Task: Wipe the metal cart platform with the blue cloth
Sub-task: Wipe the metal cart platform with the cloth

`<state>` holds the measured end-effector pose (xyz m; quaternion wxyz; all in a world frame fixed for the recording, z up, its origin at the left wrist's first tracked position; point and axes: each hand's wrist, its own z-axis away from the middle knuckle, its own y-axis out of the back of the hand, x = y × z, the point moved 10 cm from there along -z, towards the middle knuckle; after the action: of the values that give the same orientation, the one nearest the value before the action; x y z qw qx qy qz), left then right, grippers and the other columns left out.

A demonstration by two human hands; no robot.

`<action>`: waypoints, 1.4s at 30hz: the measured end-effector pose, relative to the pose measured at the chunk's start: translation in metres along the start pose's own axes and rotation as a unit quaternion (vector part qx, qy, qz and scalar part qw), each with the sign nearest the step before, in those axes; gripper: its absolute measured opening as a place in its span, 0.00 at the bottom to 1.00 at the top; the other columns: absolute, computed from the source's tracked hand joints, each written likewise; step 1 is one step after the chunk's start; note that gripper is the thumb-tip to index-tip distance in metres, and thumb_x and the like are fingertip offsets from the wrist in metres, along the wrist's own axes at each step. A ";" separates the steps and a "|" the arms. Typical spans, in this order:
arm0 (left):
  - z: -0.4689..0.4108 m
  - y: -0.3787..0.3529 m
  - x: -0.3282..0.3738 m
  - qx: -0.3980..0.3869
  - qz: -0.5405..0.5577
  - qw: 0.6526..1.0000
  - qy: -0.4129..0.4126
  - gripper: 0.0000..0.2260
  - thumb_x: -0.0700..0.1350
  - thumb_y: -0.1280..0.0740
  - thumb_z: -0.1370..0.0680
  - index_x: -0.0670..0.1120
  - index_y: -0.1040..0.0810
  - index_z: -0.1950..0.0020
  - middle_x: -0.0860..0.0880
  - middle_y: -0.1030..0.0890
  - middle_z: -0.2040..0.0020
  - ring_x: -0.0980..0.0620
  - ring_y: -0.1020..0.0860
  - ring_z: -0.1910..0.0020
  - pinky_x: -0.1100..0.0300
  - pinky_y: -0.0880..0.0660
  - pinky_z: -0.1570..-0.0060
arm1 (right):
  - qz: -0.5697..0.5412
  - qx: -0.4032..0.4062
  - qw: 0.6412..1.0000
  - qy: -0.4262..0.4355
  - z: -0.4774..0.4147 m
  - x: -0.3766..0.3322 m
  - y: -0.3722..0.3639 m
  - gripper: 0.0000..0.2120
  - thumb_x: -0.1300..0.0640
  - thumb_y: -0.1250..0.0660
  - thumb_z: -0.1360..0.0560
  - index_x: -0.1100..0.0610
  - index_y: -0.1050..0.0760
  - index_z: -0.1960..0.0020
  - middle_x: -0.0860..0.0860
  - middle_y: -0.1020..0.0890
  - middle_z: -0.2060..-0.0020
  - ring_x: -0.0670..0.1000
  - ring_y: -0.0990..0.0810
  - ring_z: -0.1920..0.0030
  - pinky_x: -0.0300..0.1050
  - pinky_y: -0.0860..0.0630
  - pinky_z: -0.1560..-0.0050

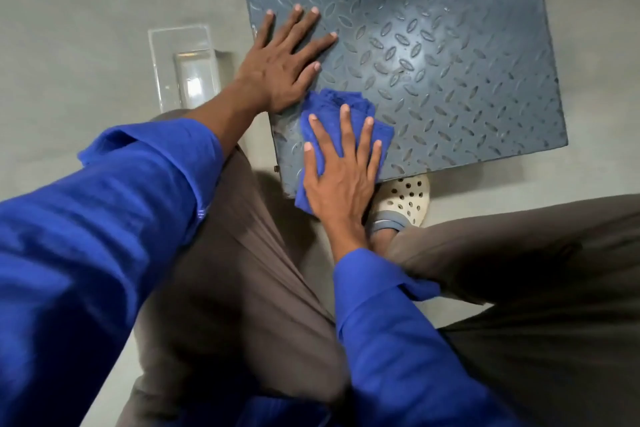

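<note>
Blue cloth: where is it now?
Head view, centre: the folded blue cloth lies on the near-left corner of the grey checker-plate metal platform, pressed under the right hand.

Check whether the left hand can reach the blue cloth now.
Probably yes: left hand lies flat on the platform just beside the blue cloth, nothing between; right hand presses on most of it.

A single wide view from the camera on my head, facing forward and steeply down, close above my left hand (282, 61) and right hand (341, 172) on the metal platform (450, 62), my blue sleeves (104, 253) and trousers (228, 270) filling the near edge, grey floor (86, 28) around.
</note>
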<state>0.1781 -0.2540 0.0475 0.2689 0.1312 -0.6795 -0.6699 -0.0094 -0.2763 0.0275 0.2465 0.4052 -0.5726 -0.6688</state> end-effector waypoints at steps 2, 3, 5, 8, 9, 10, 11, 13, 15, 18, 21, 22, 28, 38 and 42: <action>0.000 -0.002 0.001 -0.007 0.004 1.000 0.009 0.28 0.57 0.54 0.13 0.56 0.46 0.11 0.43 0.48 0.11 0.41 0.50 0.12 0.35 0.56 0.15 | 0.002 0.020 0.998 -0.058 -0.022 0.040 0.010 0.25 0.35 0.48 0.13 0.32 0.40 0.17 0.45 0.46 0.13 0.58 0.51 0.12 0.62 0.51 0.14; 0.001 -0.004 0.001 -0.010 0.005 1.000 0.017 0.28 0.56 0.55 0.13 0.56 0.47 0.11 0.43 0.49 0.11 0.41 0.51 0.12 0.35 0.57 0.15 | 0.006 0.037 0.994 -0.104 -0.035 0.065 0.019 0.25 0.35 0.48 0.14 0.32 0.40 0.17 0.45 0.45 0.13 0.59 0.51 0.12 0.63 0.50 0.15; 0.006 -0.008 0.003 -0.014 0.002 0.999 0.041 0.28 0.56 0.56 0.12 0.55 0.50 0.11 0.44 0.52 0.11 0.41 0.54 0.12 0.37 0.58 0.15 | -0.003 0.061 0.979 -0.197 -0.056 0.115 0.034 0.25 0.35 0.47 0.15 0.31 0.39 0.17 0.45 0.45 0.13 0.59 0.51 0.12 0.64 0.50 0.15; 0.024 -0.013 0.014 0.012 0.016 0.994 0.106 0.28 0.54 0.56 0.12 0.52 0.51 0.10 0.44 0.52 0.11 0.44 0.54 0.12 0.41 0.58 0.14 | -0.011 0.091 0.959 -0.269 -0.063 0.135 0.045 0.25 0.36 0.48 0.14 0.32 0.39 0.17 0.47 0.45 0.13 0.60 0.50 0.13 0.65 0.49 0.15; 0.031 -0.014 0.019 0.028 0.028 0.990 0.139 0.28 0.53 0.54 0.12 0.51 0.49 0.11 0.44 0.51 0.11 0.44 0.53 0.12 0.41 0.57 0.14 | -0.008 0.099 0.960 -0.260 -0.057 0.121 0.044 0.25 0.36 0.47 0.14 0.33 0.38 0.17 0.47 0.44 0.13 0.60 0.49 0.13 0.65 0.49 0.15; 0.039 -0.016 0.025 0.043 0.039 0.983 0.171 0.28 0.53 0.53 0.12 0.50 0.48 0.11 0.44 0.50 0.11 0.43 0.52 0.12 0.41 0.56 0.14 | -0.005 0.095 0.968 -0.234 -0.047 0.100 0.040 0.25 0.36 0.47 0.13 0.33 0.38 0.17 0.47 0.44 0.13 0.60 0.49 0.13 0.65 0.49 0.15; 0.046 -0.019 0.031 0.052 0.047 0.977 0.200 0.28 0.52 0.52 0.12 0.49 0.47 0.11 0.43 0.49 0.11 0.43 0.51 0.12 0.41 0.55 0.14 | 0.001 0.083 0.978 -0.192 -0.035 0.075 0.034 0.25 0.37 0.46 0.13 0.34 0.39 0.17 0.47 0.44 0.13 0.60 0.50 0.12 0.65 0.50 0.15; 0.056 -0.024 0.044 0.060 0.050 0.969 0.234 0.28 0.51 0.51 0.12 0.46 0.45 0.11 0.41 0.47 0.11 0.41 0.50 0.12 0.41 0.53 0.14 | 0.005 0.045 0.993 -0.106 -0.018 0.039 0.019 0.25 0.37 0.46 0.13 0.35 0.39 0.16 0.47 0.44 0.13 0.60 0.50 0.12 0.65 0.50 0.15; 0.062 -0.030 0.054 0.062 0.050 0.967 0.240 0.29 0.50 0.50 0.12 0.43 0.45 0.12 0.39 0.47 0.12 0.40 0.49 0.12 0.40 0.52 0.14 | 0.001 0.031 0.997 -0.074 -0.031 0.047 0.016 0.25 0.37 0.47 0.14 0.33 0.39 0.17 0.46 0.44 0.13 0.59 0.50 0.12 0.65 0.50 0.15; 0.064 -0.036 0.056 0.054 0.043 0.969 0.237 0.30 0.51 0.51 0.12 0.43 0.49 0.11 0.39 0.50 0.11 0.41 0.52 0.12 0.40 0.52 0.14 | 0.007 0.032 0.996 -0.078 -0.075 0.098 0.032 0.24 0.34 0.46 0.14 0.31 0.38 0.18 0.43 0.45 0.13 0.57 0.50 0.12 0.63 0.49 0.15; 0.060 -0.037 0.057 0.048 0.032 0.968 0.244 0.30 0.53 0.52 0.13 0.43 0.50 0.11 0.40 0.52 0.11 0.42 0.54 0.12 0.42 0.53 0.14 | -0.005 0.037 0.991 -0.125 -0.106 0.147 0.048 0.25 0.34 0.47 0.15 0.31 0.38 0.18 0.44 0.45 0.13 0.58 0.51 0.12 0.64 0.50 0.15; 0.059 -0.037 0.057 0.047 0.030 0.968 0.246 0.31 0.53 0.52 0.13 0.43 0.50 0.11 0.40 0.52 0.11 0.42 0.54 0.12 0.42 0.53 0.14 | -0.007 0.040 0.988 -0.147 -0.106 0.150 0.050 0.26 0.34 0.48 0.15 0.31 0.39 0.18 0.45 0.45 0.13 0.58 0.51 0.12 0.65 0.50 0.15; 0.050 -0.036 0.053 0.047 0.054 0.966 0.248 0.30 0.52 0.50 0.13 0.44 0.48 0.11 0.41 0.51 0.11 0.42 0.53 0.12 0.42 0.54 0.14 | 0.013 -0.023 0.998 0.051 -0.062 0.062 0.026 0.24 0.36 0.47 0.13 0.33 0.38 0.17 0.45 0.45 0.13 0.58 0.52 0.12 0.63 0.51 0.14; 0.018 -0.037 0.038 0.042 0.033 0.966 0.254 0.30 0.54 0.52 0.12 0.51 0.54 0.10 0.42 0.56 0.11 0.41 0.58 0.12 0.37 0.57 0.15 | 0.022 0.003 0.997 -0.078 -0.103 0.100 0.039 0.26 0.34 0.51 0.13 0.33 0.43 0.16 0.48 0.49 0.12 0.60 0.55 0.12 0.66 0.52 0.15; 0.019 -0.037 0.038 0.043 0.038 0.964 0.259 0.30 0.53 0.51 0.13 0.50 0.53 0.10 0.43 0.56 0.11 0.42 0.57 0.12 0.37 0.57 0.15 | 0.033 -0.027 0.998 0.056 -0.098 0.083 0.028 0.25 0.33 0.48 0.14 0.33 0.40 0.17 0.46 0.46 0.12 0.58 0.53 0.12 0.64 0.51 0.14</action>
<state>0.1297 -0.2611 0.0191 0.4550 0.2861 -0.6191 -0.5725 0.0222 -0.4040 0.0315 0.3109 0.4165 -0.5528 -0.6513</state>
